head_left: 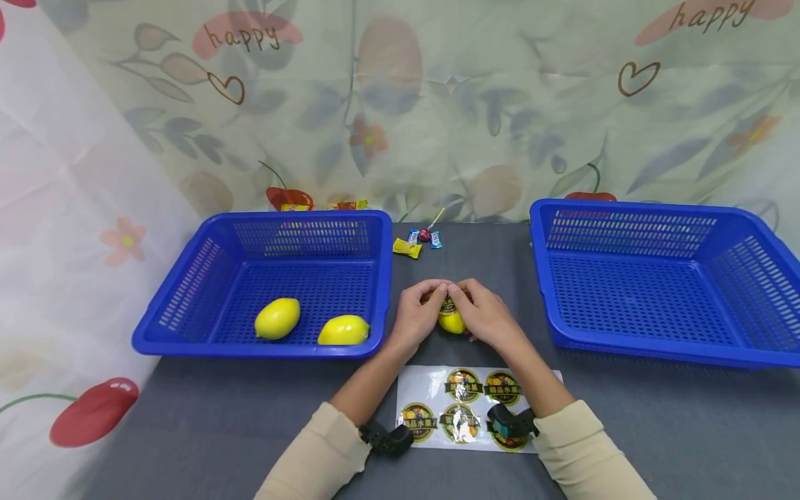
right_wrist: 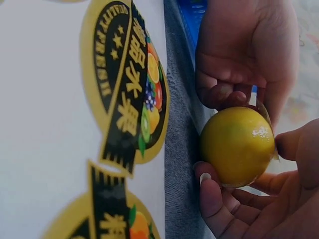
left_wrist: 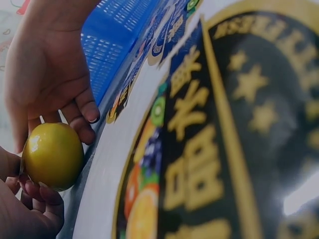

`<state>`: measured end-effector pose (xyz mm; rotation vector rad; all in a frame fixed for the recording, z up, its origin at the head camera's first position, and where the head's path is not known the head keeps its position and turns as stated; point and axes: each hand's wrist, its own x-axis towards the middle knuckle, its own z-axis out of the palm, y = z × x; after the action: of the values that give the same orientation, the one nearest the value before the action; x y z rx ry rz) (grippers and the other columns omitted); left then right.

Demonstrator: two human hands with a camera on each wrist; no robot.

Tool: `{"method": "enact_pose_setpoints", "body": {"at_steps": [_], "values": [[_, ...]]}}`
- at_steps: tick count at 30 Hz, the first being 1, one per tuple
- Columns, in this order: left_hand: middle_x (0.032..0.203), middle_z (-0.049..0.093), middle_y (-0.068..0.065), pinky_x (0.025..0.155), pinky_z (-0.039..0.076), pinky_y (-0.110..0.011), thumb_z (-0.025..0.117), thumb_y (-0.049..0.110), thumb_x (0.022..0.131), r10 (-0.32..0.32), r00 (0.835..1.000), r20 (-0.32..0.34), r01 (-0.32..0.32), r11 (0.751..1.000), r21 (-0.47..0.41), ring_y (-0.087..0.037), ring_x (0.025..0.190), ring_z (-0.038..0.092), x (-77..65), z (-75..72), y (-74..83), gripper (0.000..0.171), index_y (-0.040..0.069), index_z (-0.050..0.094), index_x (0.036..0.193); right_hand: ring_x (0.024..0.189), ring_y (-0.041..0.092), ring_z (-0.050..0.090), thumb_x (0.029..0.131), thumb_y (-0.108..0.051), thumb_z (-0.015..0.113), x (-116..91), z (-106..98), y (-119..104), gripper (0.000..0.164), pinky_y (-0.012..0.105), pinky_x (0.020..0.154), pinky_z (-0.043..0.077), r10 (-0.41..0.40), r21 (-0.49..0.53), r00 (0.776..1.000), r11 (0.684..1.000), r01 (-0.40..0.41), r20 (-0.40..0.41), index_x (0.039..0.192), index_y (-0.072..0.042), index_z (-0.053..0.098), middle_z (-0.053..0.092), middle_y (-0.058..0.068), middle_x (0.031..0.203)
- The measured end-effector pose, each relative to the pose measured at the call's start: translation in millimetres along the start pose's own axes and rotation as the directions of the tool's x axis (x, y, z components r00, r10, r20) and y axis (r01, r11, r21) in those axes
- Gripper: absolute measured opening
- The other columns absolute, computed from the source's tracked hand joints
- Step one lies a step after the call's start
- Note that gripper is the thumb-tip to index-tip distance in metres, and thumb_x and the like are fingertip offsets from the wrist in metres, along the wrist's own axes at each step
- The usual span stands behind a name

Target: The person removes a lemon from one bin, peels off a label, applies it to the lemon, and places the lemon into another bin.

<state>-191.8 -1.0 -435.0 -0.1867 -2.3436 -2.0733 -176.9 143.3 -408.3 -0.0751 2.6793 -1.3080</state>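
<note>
Both hands meet around a yellow lemon (head_left: 451,323) just above the dark table. A round black-and-gold fruit sticker (head_left: 447,305) lies on its upper side, with both thumbs at it. The left hand (head_left: 417,314) holds the lemon from the left, the right hand (head_left: 486,316) from the right. In the left wrist view the lemon (left_wrist: 54,157) sits between the curled fingers of both hands. A thin sticker edge (right_wrist: 276,154) stands out from the lemon's side in the right wrist view. Below the hands lies a white sheet (head_left: 431,378) of similar stickers.
A blue basket (head_left: 140,340) on the left contains two lemons (head_left: 278,319). Another blue basket (head_left: 656,347) stands on the right. Behind the hands lie a lollipop (head_left: 425,235) and wrapped candies (head_left: 407,248). A patterned curtain (head_left: 437,104) hangs at the back.
</note>
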Motion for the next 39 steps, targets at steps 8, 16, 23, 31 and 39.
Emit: {"method": "enact_pose_setpoints", "body": {"at_steps": [8, 16, 23, 31, 39], "values": [[0.101, 0.072, -0.010, 0.072, 0.046, -0.024, 0.060, 0.014, 0.101, 0.023, 1.000, 0.001, -0.023, 1.000, 0.002, -0.011, 0.081, 0.056, -0.2, -0.4, 1.0, 0.022, 0.000, 0.075, 0.109, 0.058, 0.022, 0.057, 0.107, -0.042, 0.044, 1, 3, 2, 0.047, 0.035, 0.053, 0.051, -0.015, 0.013, 0.999, 1.000, 0.016, -0.030, 0.128, -0.002, 0.056, 0.059, 0.013, 0.091], [0.087, 0.064, -0.008, 0.061, 0.045, -0.022, 0.057, 0.016, 0.103, -0.005, 1.000, 0.018, 0.005, 1.000, 0.018, -0.011, 0.067, 0.052, -2.2, -3.8, 2.2, 0.024, 0.003, 0.070, 0.119, 0.062, 0.023, 0.058, 0.106, -0.042, 0.046, 1, 3, 4, 0.047, 0.035, 0.054, 0.054, 0.001, 0.066, 1.000, 0.998, 0.000, -0.021, 0.129, -0.002, 0.054, 0.059, 0.017, 0.104], [0.087, 0.058, -0.009, 0.054, 0.052, -0.030, 0.051, 0.028, 0.106, -0.104, 0.991, 0.085, 0.101, 0.994, 0.030, -0.018, 0.059, 0.051, -9.2, -10.5, 9.7, 0.038, 0.003, 0.051, 0.135, 0.063, 0.024, 0.057, 0.107, -0.041, 0.044, 2, 3, 7, 0.046, 0.036, 0.054, 0.053, 0.001, 0.079, 1.000, 0.997, 0.001, -0.020, 0.128, -0.001, 0.053, 0.058, 0.016, 0.099], [0.080, 0.056, -0.009, 0.053, 0.049, -0.027, 0.057, 0.012, 0.102, -0.110, 0.986, 0.127, 0.114, 0.993, -0.022, -0.019, 0.062, 0.051, -12.3, -13.2, 8.0, 0.037, 0.000, 0.048, 0.136, 0.064, 0.024, 0.058, 0.108, -0.042, 0.042, 2, 3, 12, 0.048, 0.035, 0.052, 0.052, 0.012, 0.085, 1.000, 0.996, -0.010, -0.024, 0.129, 0.000, 0.053, 0.059, 0.019, 0.108], [0.078, 0.054, -0.004, 0.054, 0.050, -0.026, 0.056, 0.003, 0.099, -0.148, 0.979, 0.137, 0.156, 0.986, -0.053, -0.018, 0.062, 0.050, -6.8, -11.8, 5.9, 0.034, 0.004, 0.053, 0.133, 0.057, 0.022, 0.054, 0.109, -0.033, 0.040, 5, -1, 14, 0.043, 0.031, 0.046, 0.048, 0.014, 0.237, 0.998, 0.971, -0.028, 0.061, 0.131, 0.003, 0.048, 0.056, 0.018, 0.101]]}}
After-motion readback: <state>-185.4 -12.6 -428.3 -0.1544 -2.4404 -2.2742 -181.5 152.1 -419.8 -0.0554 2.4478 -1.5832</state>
